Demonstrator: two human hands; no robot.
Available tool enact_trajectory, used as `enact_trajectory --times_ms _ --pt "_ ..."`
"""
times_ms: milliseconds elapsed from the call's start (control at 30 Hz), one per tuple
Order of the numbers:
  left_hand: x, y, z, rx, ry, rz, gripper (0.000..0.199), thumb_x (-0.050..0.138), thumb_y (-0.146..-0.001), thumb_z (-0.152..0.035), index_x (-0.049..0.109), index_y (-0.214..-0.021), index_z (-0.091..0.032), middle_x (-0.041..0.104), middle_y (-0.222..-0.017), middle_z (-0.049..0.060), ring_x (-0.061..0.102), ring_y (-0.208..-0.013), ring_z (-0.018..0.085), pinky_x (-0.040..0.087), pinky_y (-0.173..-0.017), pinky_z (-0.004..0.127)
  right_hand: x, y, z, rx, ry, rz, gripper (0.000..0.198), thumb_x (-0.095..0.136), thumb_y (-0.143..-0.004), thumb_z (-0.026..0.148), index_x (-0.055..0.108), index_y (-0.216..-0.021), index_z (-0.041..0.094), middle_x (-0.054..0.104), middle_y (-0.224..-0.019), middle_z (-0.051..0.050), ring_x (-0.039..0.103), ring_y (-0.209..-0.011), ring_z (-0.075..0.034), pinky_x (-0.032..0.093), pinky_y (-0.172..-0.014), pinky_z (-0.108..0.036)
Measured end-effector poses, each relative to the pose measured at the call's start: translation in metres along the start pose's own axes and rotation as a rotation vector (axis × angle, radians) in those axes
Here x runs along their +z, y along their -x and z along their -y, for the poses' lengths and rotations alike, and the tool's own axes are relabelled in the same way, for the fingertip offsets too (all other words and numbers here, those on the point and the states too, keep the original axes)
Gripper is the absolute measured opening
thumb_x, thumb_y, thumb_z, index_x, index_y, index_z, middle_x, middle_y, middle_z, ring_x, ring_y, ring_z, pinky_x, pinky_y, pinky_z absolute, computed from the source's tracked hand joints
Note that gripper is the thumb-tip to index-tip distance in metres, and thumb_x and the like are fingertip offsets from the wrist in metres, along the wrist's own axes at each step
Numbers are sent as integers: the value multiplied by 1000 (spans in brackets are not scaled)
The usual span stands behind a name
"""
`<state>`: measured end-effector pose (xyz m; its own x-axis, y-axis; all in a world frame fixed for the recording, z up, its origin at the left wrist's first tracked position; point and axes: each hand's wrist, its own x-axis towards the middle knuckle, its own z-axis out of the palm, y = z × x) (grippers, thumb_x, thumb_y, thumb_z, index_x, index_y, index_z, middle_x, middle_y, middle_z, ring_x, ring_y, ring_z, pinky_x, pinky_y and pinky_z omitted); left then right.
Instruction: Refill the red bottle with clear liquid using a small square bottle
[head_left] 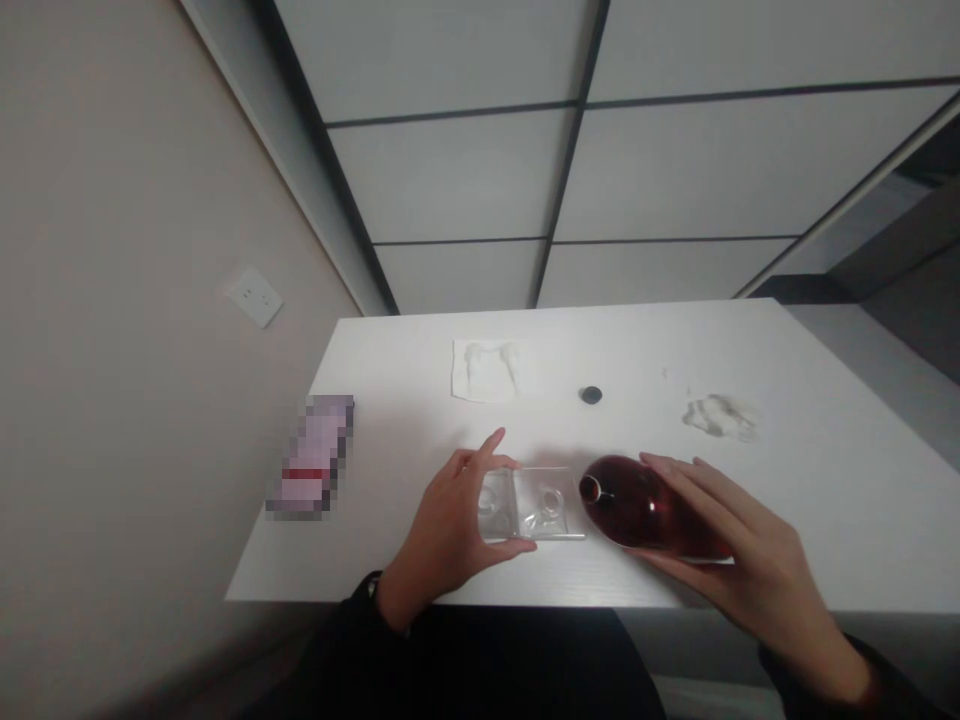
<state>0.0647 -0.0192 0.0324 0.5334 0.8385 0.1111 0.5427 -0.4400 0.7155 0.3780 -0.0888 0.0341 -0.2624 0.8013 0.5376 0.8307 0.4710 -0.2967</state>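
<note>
My left hand (456, 512) grips a clear plastic case (546, 505) by its near and far edges, thumb in front and fingers behind. Two round shapes show in the case, one in each half. My right hand (750, 535) is wrapped round a bottle of dark red liquid (637, 505), which is tilted with its mouth pointing left at the case's right end. I cannot tell whether any liquid is leaving the bottle. Beyond them on the table lies a small dark round cap (592, 395).
A white sheet with pale, faint shapes on it (491, 372) lies toward the back of the white table (397, 370). To the right is a greyish crumpled patch or smear (720, 415). A blurred pink oblong item (315, 455) is at the left edge, near the wall.
</note>
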Motion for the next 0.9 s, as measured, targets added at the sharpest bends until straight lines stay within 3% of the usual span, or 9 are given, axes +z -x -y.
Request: enact_trajectory --times_ms 300,733,900 --pt "-1 -1 -1 16 -6 7 110 102 -68 -28 38 -157 -30 66 -147 10 62 -134 36 53 -114 55 -12 -13 1 -111 125 106 78 69 -103 38 31 -171 30 73 -137 -15 76 -112 -35 60 -104 -63" --pt "-2 -2 -3 -9 -14 26 104 103 -67 -27 43 -153 -29 67 -144 10 60 -136 37 54 -113 55 -25 -27 -1 -190 176 175 69 58 -107 42 33 -170 31 74 -136 -13 75 -111 -35 59 -104 -60" --pt "-1 -2 0 6 -31 27 100 102 -68 -29 45 -149 -27 67 -143 11 61 -136 38 54 -113 57 -31 -32 0 -236 225 198 64 51 -110 41 33 -170 28 74 -135 -14 74 -109 -34 63 -93 -55"
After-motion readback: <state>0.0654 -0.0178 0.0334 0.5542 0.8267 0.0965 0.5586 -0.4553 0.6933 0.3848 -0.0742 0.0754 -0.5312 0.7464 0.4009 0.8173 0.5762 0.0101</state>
